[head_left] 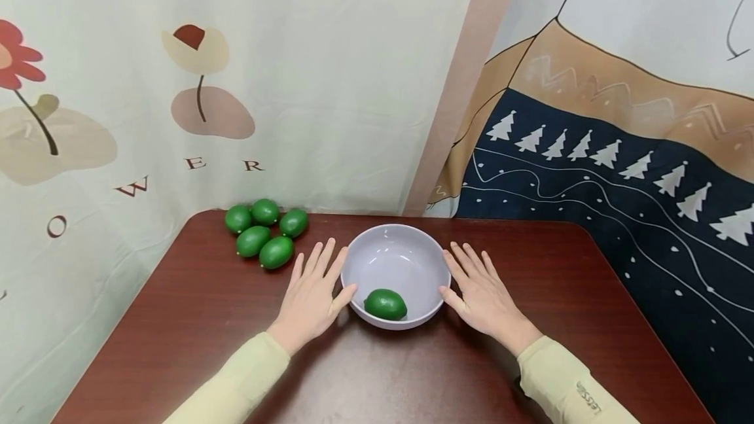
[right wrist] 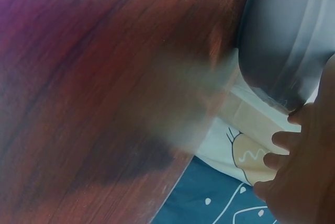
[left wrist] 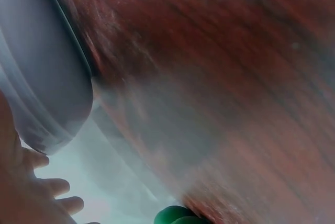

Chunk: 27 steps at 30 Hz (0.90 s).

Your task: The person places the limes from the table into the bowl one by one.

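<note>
One green lime point(head_left: 385, 305), one pale lilac bowl point(head_left: 406, 260)

So the bowl is set on a reddish-brown table point(head_left: 524, 254), and the lime is parked inside it, between 6 and 7 o'clock in the head view (12 being the far side). The bowl is flanked by the left hand point(head_left: 312, 296) at roughly 9 o'clock and the right hand point(head_left: 482, 294) at roughly 3. Fingers on both are held straight and fanned, thumbs stuck out wide and placed right by the rim, though whether it's actually being touched can't be told. Five more limes point(head_left: 276, 252) are bunched between 9 and 10 o'clock, near the table's far edge. Farther out, a pale flower-print curtain point(head_left: 341, 84) is hung around 11, and a navy cloth with white trees point(head_left: 565, 172) is seen around 2.
</note>
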Each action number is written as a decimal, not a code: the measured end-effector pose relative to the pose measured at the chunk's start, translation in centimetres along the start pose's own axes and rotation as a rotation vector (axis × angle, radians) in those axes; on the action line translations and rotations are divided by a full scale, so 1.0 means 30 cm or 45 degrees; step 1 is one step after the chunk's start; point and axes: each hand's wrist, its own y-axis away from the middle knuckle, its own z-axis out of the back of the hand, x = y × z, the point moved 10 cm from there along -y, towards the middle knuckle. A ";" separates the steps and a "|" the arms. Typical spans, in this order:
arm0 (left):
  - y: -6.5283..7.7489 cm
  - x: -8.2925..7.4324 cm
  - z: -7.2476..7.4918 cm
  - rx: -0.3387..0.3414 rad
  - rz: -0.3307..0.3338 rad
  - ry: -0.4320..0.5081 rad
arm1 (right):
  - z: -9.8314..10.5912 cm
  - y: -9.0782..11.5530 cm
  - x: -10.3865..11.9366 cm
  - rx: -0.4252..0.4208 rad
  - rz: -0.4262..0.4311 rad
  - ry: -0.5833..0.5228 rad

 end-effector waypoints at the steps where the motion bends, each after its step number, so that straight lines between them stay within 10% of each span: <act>1: 0.001 0.003 0.002 -0.003 -0.001 0.000 | 0.001 0.000 0.001 0.001 0.000 0.002; 27: 0.013 0.241 0.072 -0.121 0.096 -0.103 | 0.005 -0.001 0.002 0.001 0.003 0.009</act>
